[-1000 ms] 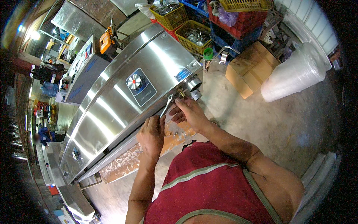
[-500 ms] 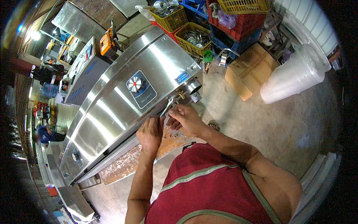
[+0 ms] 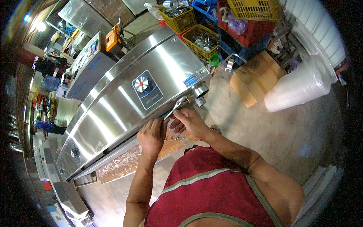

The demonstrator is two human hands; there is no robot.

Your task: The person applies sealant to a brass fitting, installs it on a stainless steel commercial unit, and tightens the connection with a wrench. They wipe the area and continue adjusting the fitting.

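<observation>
right hand (image 3: 191, 122) closed around wrench (image 3: 174, 108) handle; wrench head at brass fitting (image 3: 188, 100) under steel appliance (image 3: 124, 102) corner | left hand (image 3: 151, 135) pressed flat on appliance's lower edge, holding nothing | cardboard box (image 3: 255, 77) nearby on floor

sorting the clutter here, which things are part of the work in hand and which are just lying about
In use: wrench in the right hand; left hand on the stainless steel appliance.

Lying about: cardboard box, yellow crates, stack of plastic cups.
</observation>
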